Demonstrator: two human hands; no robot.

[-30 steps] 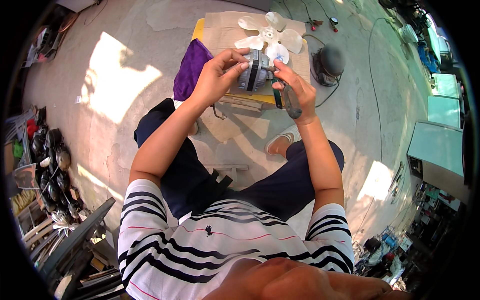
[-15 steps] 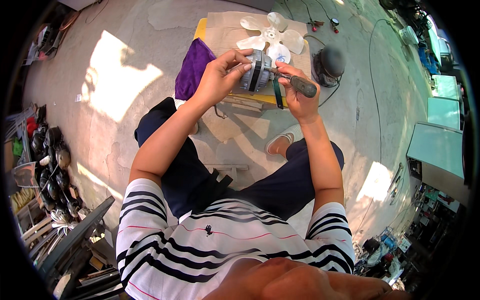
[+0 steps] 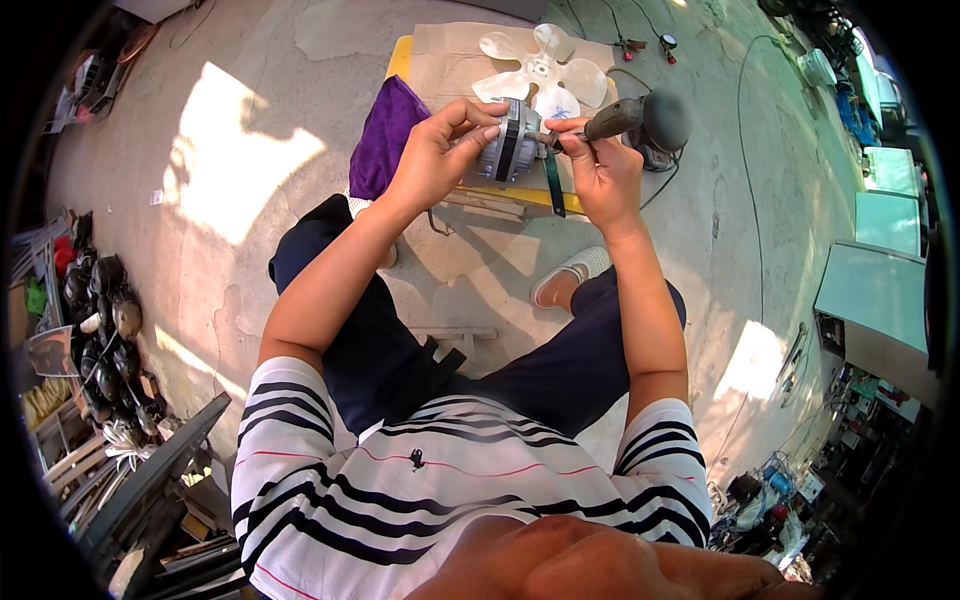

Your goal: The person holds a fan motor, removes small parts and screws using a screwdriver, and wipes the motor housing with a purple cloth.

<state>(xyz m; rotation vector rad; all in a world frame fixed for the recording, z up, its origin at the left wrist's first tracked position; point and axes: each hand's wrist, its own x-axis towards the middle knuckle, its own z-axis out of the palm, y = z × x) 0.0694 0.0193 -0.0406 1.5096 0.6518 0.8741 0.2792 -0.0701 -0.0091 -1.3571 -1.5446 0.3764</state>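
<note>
A small silver electric motor (image 3: pixel 510 143) with a black band round its middle is held over the low table. My left hand (image 3: pixel 438 152) grips its left side, thumb and fingers closed on the casing. In my right hand (image 3: pixel 606 180) is a screwdriver (image 3: pixel 613 119) with a thick dark handle pointing up and to the right. Its shank runs between thumb and fingers towards the motor's right end; whether the tip touches a screw is hidden. A dark green strip (image 3: pixel 555 183) hangs below that end.
Beyond the motor, a translucent white fan blade (image 3: pixel 541 69) lies on cardboard (image 3: pixel 440 60) over the yellow-edged table. Purple cloth (image 3: pixel 384 145) drapes its left side. A dark rounded machine (image 3: pixel 663 150) with a cable stands right, near gauges (image 3: pixel 668 43) with hoses.
The screwdriver's handle has swung from pointing down-right to pointing up-right, as my right hand turned and its fingers shifted on the shank. My left hand and the motor stay nearly still.
</note>
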